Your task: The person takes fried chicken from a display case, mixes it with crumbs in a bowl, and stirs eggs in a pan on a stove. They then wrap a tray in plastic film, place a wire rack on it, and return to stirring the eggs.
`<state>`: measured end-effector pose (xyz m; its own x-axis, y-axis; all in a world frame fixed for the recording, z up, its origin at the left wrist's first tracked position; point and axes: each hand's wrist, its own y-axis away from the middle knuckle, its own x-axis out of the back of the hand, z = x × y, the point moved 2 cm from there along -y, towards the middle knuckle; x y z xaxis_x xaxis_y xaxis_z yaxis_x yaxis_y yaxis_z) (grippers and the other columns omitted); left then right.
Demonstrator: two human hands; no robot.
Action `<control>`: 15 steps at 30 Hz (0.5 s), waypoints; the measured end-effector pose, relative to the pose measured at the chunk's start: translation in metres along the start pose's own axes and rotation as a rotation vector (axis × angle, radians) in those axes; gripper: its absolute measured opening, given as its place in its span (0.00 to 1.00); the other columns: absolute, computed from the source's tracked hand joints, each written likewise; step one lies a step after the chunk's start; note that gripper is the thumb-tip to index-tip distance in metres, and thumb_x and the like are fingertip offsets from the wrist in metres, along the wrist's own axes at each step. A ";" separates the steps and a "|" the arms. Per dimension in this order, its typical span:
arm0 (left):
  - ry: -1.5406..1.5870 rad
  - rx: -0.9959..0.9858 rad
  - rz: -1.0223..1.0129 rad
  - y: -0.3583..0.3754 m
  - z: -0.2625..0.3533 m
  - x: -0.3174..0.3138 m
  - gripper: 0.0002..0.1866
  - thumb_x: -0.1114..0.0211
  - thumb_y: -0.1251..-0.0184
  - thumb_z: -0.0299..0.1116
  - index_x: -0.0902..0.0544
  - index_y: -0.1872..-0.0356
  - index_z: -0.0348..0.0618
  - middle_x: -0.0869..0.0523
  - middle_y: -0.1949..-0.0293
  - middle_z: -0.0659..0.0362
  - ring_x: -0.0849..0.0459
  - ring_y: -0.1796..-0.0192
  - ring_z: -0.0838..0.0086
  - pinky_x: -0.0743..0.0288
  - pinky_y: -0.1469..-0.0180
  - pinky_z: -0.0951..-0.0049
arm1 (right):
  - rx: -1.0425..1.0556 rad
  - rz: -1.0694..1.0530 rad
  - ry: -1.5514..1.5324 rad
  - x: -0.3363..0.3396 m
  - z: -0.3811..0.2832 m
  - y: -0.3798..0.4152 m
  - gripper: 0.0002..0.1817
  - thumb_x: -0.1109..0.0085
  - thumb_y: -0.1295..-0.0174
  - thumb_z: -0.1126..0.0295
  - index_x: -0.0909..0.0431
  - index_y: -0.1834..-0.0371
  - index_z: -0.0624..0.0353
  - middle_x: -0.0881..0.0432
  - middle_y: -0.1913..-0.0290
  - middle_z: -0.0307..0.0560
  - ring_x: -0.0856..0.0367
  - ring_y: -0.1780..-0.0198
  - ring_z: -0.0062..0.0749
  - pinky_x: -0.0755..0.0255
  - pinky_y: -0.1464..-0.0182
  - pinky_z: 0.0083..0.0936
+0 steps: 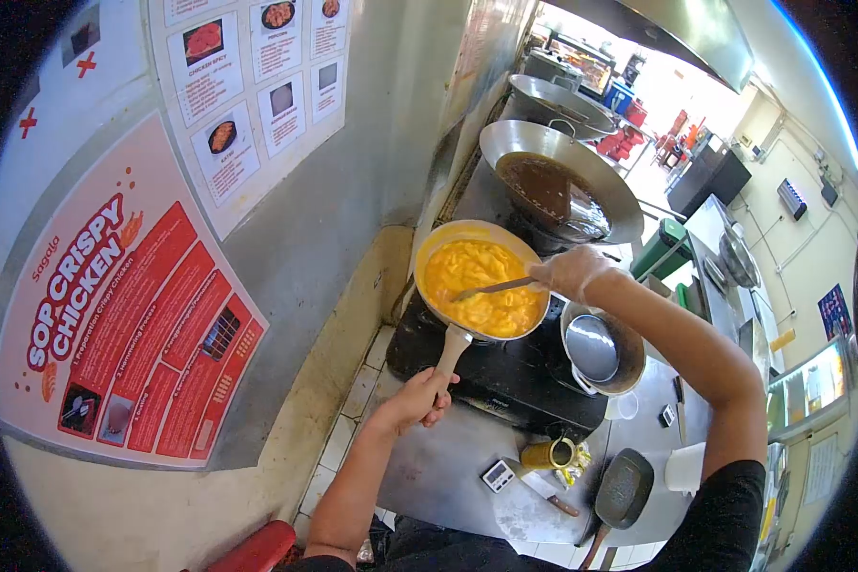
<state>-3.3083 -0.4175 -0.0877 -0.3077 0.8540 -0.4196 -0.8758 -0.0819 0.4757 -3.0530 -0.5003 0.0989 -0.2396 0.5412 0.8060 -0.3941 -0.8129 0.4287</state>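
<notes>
Pan (481, 276), light-coloured and full of glossy yellow scrambled egg, sits on a black stove (505, 367) close beside the steel-clad wall, with a dark-sauced wok (558, 181) just behind and a small pot (596, 348) to its right leaving little free room. Left hand (418, 400) has its fingers clamped on the pan's pale handle, while the gloved right hand (574, 272) pinches a utensil (491, 288) whose tip lies in the egg. Nearer the person, the steel counter (439, 472) carries a timer (498, 475) and a yellow cup (551, 453).

A frying pan (481, 279) sits on the stove (505, 367), a wok (558, 181) behind it, a pot (601, 348) to its right.
</notes>
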 end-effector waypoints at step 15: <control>0.031 -0.016 0.036 0.000 -0.001 -0.001 0.24 0.48 0.26 0.51 0.30 0.45 0.38 0.33 0.80 0.69 0.37 0.85 0.85 0.46 0.85 0.80 | -0.068 -0.014 -0.190 -0.036 -0.067 0.089 0.19 0.54 0.33 0.75 0.32 0.39 0.51 0.16 0.66 0.56 0.14 0.62 0.48 0.20 0.64 0.43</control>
<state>-3.3082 -0.4191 -0.0883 -0.3505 0.8341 -0.4259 -0.8695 -0.1208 0.4790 -3.1393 -0.5775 0.0807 -0.0646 0.4973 0.8652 -0.4570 -0.7855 0.4174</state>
